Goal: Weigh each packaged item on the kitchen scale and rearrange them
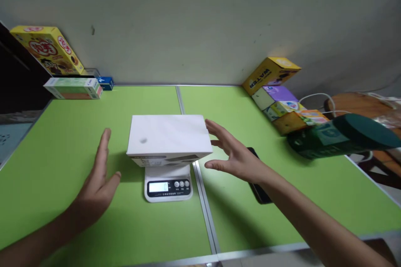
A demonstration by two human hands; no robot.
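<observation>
A white cardboard box [169, 134] rests on a white digital kitchen scale [168, 196] and hides its weighing surface. The scale's lit display appears to read 0. Left of the box, my left hand [97, 187] is held upright with thumb and fingers apart, holding nothing and clear of the box. My right hand [232, 153] is at the box's right end, fingers and thumb spread; whether a fingertip touches the cardboard I cannot tell. Partly beneath my right wrist lies a black phone [261, 192].
At the back left are a yellow snack box [46, 52], a green and white carton [73, 88] and a small blue box [106, 83]. Several cartons, including a yellow box [271, 75], and a green canister [338, 137] line the right side. A metal seam [205, 204] divides the green tabletop [125, 233].
</observation>
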